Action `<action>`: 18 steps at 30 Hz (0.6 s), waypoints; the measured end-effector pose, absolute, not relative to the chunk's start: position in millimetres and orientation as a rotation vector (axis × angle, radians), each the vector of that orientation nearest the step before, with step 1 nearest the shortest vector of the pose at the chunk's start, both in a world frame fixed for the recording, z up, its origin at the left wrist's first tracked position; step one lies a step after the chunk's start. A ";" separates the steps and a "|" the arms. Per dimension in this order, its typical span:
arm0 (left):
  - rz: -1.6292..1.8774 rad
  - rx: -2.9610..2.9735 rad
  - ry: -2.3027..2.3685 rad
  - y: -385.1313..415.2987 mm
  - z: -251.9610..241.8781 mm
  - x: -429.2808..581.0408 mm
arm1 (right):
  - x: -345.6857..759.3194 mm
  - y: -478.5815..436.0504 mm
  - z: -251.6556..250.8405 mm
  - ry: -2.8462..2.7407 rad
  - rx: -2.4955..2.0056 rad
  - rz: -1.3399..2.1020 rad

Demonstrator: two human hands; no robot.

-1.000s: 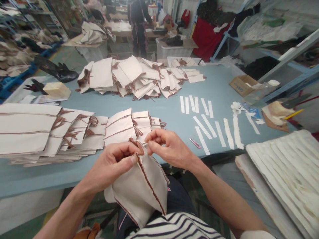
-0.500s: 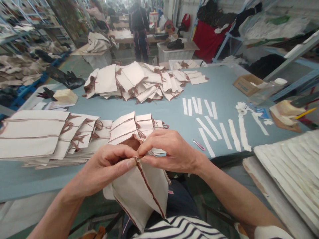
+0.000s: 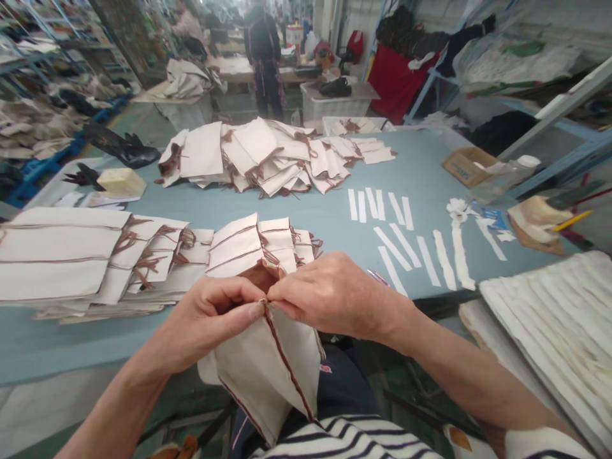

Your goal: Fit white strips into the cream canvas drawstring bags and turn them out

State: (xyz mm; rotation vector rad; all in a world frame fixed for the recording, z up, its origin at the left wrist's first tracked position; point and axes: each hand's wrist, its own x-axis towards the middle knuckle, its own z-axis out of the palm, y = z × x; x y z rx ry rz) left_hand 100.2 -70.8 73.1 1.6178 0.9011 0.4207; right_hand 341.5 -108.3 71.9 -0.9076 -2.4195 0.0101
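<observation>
I hold a cream cloth pouch (image 3: 268, 373) with brown piping over my lap, just below the front edge of the blue table (image 3: 306, 220). My left hand (image 3: 210, 322) pinches its top corner between thumb and fingers. My right hand (image 3: 329, 293) meets it from the right, fingers closed on the same corner where a brown cord end shows. Just behind my hands lies a fanned row of finished pouches (image 3: 253, 245).
A long stack of pouches (image 3: 71, 255) fills the table's left, another heap (image 3: 268, 156) lies further back. White strips (image 3: 401, 242) and a small pink tool (image 3: 377, 276) lie to the right. A cardboard box (image 3: 466, 164) and white stacked material (image 3: 554, 338) are right. A person (image 3: 262, 51) stands far back.
My right hand has come down and left to meet my left hand at the pouch's top corner. The view has shifted slightly.
</observation>
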 end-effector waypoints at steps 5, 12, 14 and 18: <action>0.423 1.592 0.872 -75.3 73.2 102.9 | 342.3 -112.4 75.0 -2.525 -0.908 -0.001; 0.448 1.600 0.889 -78.5 71.0 101.4 | 330.6 -107.6 72.7 -2.424 -1.015 -0.004; 0.443 1.591 0.888 -79.9 70.2 99.9 | 331.9 -103.2 71.2 -2.378 -1.014 0.171; 0.469 1.666 0.925 -84.1 71.3 102.7 | 338.4 -93.9 68.6 -2.288 -0.900 0.629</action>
